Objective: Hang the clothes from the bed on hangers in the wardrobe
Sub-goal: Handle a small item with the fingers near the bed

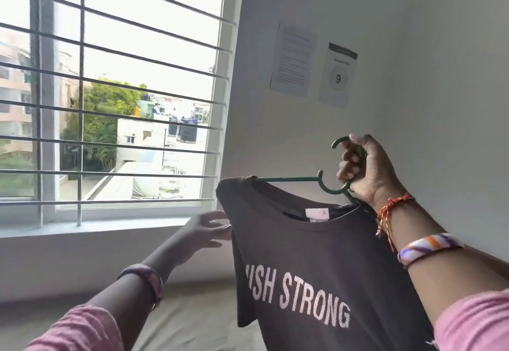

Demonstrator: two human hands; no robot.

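Sleeves of pink fabric (82, 328) frame the near edge of the view, one on each forearm. Bed (192, 309), covered in a pale sheet, lies below and between the arms. Dark grey T-shirt (316, 268), printed with white letters ending "ISH STRONG", hangs in the near centre-right on a green hanger (292, 179); the hanger's left shoulder sits inside the shirt, and a white label shows at the neckline. Right hand (366, 171) holds the hanger up by its hook and neck, the fingers curled round the green plastic, so the grip is closed on the hanger. A striped bangle (429, 246) and red-orange threads (391, 210) circle the right wrist. Left hand (206, 228), somewhat blurred, reaches to the shirt's left sleeve edge with fingers spread and nearly straight; its fingertips are at the fabric, though whether they pinch it cannot be told. A dark bangle (146, 276) sits on the left forearm. Farther left, a barred window (110, 89) shows trees and buildings outside. On the far wall (275, 136), right of the window, two paper sheets (294, 59) hang side by side, the right one marked "9".
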